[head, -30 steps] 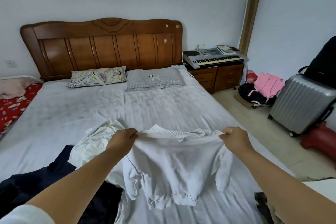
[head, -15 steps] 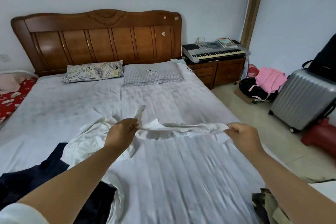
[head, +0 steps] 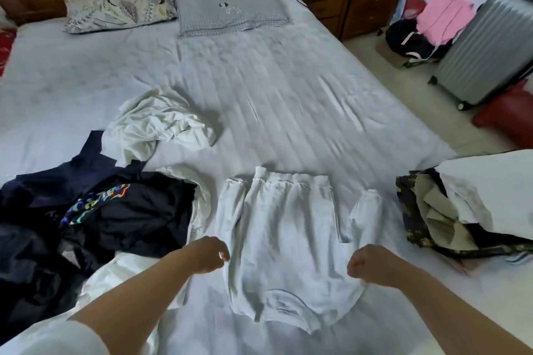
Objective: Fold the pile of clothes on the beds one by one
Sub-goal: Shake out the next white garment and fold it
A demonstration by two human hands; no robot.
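Two hands sit at the near corners of a small white cotton sweatshirt (head: 285, 233), which now lies spread flat on the bed, collar nearest the person and ribbed hem toward the far side; half a second ago it was stretched in the air between them. The left hand (head: 207, 253) and right hand (head: 372, 265) both have curled fingers at the shoulders, but I cannot tell whether they pinch the cloth or have let go. Laid flat like this, the garment looks ready for its sleeves to be folded in. On the pale grey-blue bed sheet (head: 288, 95), a crumpled white garment (head: 161, 124) and a heap of dark navy clothes (head: 86, 210) wait to the left, more clothes (head: 450, 210) to the right. A silver suitcase (head: 490, 43) stands on the floor, far right.
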